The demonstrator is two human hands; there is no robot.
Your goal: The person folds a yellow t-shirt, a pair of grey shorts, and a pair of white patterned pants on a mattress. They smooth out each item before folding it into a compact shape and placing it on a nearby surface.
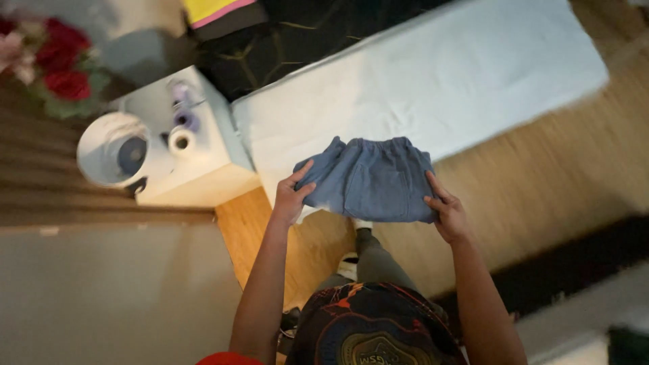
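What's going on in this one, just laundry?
A standing person holds a folded blue garment, apparently shorts with an elastic waistband, left hand gripping one side and right hand the other. It hangs over the edge of a white mattress. To the left, a small white table carries a tape roll and small bottles.

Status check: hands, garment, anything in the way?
Left hand and right hand each grip a side of the folded blue shorts. Held over the white mattress. Nothing blocking.
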